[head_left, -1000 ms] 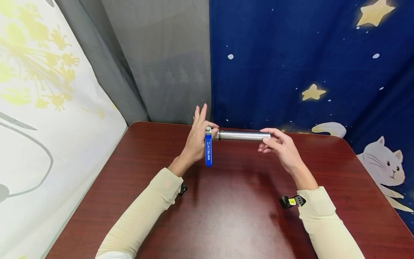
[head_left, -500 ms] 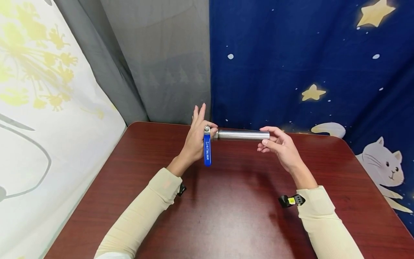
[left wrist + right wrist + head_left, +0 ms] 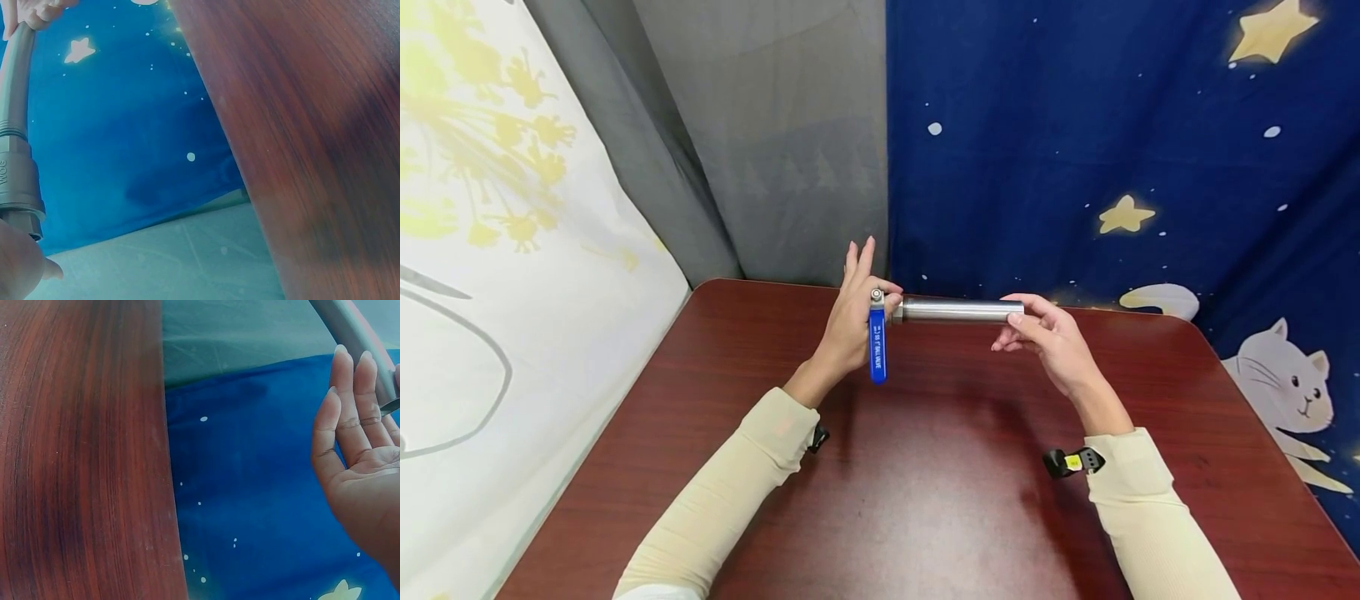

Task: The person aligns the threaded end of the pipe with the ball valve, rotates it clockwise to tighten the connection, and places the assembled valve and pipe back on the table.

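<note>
My left hand (image 3: 847,321) holds a metal ball valve (image 3: 19,178) by its body, two fingers pointing up. The valve's blue lever handle (image 3: 877,346), printed with "BALL VALVE", hangs toward me. A shiny steel pipe (image 3: 958,311) extends right from the valve, roughly level above the table; threads show where the two meet in the left wrist view. At the pipe's free end my right hand (image 3: 1052,337) pinches it between thumb and fingers. The right wrist view shows other fingers (image 3: 350,422) of that hand beside the pipe end. Much of the valve body is hidden by the left hand.
Below both hands lies a dark red-brown wooden table (image 3: 925,467). Behind it hang a grey curtain (image 3: 790,150) and a blue star-patterned curtain (image 3: 1037,150). A white patterned cloth (image 3: 550,275) borders the left side. Each wrist wears a black camera strap (image 3: 1075,461).
The valve and pipe have shifted very slightly left in the head view. My right thumb and fingers have shifted a little on the pipe's end. Both hands keep their hold.
</note>
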`<action>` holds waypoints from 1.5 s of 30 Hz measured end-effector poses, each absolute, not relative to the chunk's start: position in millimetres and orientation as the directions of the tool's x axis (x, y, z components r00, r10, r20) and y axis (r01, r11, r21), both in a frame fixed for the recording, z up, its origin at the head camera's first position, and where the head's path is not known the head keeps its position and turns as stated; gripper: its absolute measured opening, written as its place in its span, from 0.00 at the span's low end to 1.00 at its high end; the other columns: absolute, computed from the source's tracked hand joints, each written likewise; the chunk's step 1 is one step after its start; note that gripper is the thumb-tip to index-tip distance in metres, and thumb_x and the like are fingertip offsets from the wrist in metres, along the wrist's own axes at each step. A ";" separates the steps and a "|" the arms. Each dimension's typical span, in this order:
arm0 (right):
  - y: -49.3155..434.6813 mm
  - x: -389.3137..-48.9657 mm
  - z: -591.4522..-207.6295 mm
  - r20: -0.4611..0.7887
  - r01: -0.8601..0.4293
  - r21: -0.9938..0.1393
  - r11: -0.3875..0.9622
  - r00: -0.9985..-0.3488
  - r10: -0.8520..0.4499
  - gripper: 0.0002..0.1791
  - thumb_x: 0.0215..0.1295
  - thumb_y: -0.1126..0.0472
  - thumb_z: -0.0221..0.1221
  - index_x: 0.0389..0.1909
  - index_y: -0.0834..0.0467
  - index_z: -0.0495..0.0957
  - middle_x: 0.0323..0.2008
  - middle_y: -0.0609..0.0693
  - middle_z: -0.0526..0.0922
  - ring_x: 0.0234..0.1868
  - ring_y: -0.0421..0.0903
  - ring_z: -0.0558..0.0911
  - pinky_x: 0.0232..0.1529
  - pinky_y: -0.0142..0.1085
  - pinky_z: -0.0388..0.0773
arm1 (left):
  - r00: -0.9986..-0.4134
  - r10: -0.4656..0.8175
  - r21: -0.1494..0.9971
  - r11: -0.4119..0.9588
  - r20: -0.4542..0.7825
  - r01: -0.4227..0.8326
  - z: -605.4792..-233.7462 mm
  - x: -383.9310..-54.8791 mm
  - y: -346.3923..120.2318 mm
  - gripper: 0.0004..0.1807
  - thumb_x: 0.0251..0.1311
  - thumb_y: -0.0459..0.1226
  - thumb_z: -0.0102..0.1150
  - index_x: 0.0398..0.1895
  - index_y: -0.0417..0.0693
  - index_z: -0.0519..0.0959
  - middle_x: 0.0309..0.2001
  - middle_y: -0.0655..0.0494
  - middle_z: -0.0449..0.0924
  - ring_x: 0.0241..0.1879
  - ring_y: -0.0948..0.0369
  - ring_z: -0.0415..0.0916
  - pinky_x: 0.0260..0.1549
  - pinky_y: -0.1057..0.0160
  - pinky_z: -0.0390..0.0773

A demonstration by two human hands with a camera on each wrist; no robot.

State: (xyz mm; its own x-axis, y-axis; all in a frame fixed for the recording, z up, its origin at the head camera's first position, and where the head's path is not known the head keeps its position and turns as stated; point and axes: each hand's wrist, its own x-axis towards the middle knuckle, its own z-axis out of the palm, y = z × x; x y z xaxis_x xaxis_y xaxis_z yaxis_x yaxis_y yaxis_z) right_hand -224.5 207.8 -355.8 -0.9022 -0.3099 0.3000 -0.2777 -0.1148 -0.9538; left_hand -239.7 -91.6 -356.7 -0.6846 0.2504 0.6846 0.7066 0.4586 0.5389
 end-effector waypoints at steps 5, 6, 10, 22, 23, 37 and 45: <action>208.0 -225.4 -355.1 0.306 -0.272 -0.951 -0.148 -0.894 -0.328 0.15 0.73 0.66 0.51 0.55 0.71 0.69 0.25 0.54 0.84 0.28 0.48 0.86 0.36 0.36 0.83 | -0.679 0.252 0.531 0.461 0.690 0.711 -355.1 -240.1 -91.2 0.08 0.70 0.37 0.52 0.42 0.41 0.78 0.77 0.42 0.42 0.77 0.48 0.28 0.71 0.42 0.40; 207.8 -225.5 -355.0 0.307 -0.271 -0.951 -0.151 -0.893 -0.330 0.14 0.73 0.66 0.51 0.54 0.70 0.70 0.25 0.53 0.84 0.28 0.47 0.86 0.36 0.36 0.83 | -0.678 0.251 0.530 0.461 0.691 0.711 -354.6 -240.0 -91.2 0.08 0.70 0.37 0.52 0.42 0.42 0.78 0.77 0.43 0.42 0.77 0.48 0.28 0.71 0.41 0.40; 206.5 -225.7 -355.0 0.299 -0.267 -0.953 -0.141 -0.899 -0.319 0.12 0.74 0.64 0.51 0.52 0.65 0.72 0.24 0.52 0.84 0.28 0.46 0.87 0.36 0.35 0.83 | -0.684 0.246 0.537 0.462 0.687 0.706 -353.3 -239.4 -91.4 0.08 0.70 0.38 0.52 0.42 0.42 0.78 0.78 0.44 0.42 0.77 0.48 0.27 0.71 0.41 0.40; 206.0 -223.3 -352.4 0.304 -0.269 -0.952 -0.148 -0.896 -0.325 0.13 0.72 0.65 0.52 0.53 0.68 0.73 0.28 0.54 0.85 0.30 0.47 0.86 0.34 0.36 0.83 | -0.687 0.247 0.546 0.451 0.683 0.706 -349.3 -236.5 -89.7 0.09 0.70 0.38 0.52 0.41 0.42 0.78 0.78 0.43 0.42 0.77 0.48 0.27 0.70 0.39 0.43; 206.2 -222.9 -352.5 0.309 -0.274 -0.950 -0.147 -0.890 -0.335 0.14 0.71 0.67 0.52 0.54 0.68 0.72 0.28 0.55 0.85 0.30 0.47 0.86 0.35 0.36 0.83 | -0.688 0.247 0.547 0.452 0.682 0.705 -349.4 -236.4 -89.6 0.09 0.70 0.38 0.52 0.41 0.42 0.78 0.78 0.43 0.42 0.77 0.48 0.27 0.70 0.39 0.43; 206.3 -222.9 -350.6 0.288 -0.249 -0.957 -0.152 -0.886 -0.364 0.12 0.70 0.70 0.53 0.53 0.61 0.73 0.26 0.52 0.84 0.28 0.45 0.85 0.36 0.34 0.82 | -0.689 0.243 0.538 0.471 0.683 0.700 -349.7 -235.0 -90.7 0.09 0.70 0.38 0.52 0.42 0.42 0.78 0.78 0.45 0.41 0.77 0.49 0.27 0.70 0.40 0.44; 207.4 -220.6 -356.0 0.250 -0.240 -0.968 -0.073 -0.902 -0.351 0.09 0.73 0.64 0.51 0.50 0.61 0.73 0.26 0.51 0.83 0.29 0.43 0.84 0.35 0.33 0.82 | -0.711 0.238 0.561 0.471 0.662 0.681 -354.2 -230.1 -90.6 0.09 0.70 0.39 0.52 0.43 0.43 0.78 0.78 0.46 0.41 0.77 0.50 0.26 0.69 0.38 0.45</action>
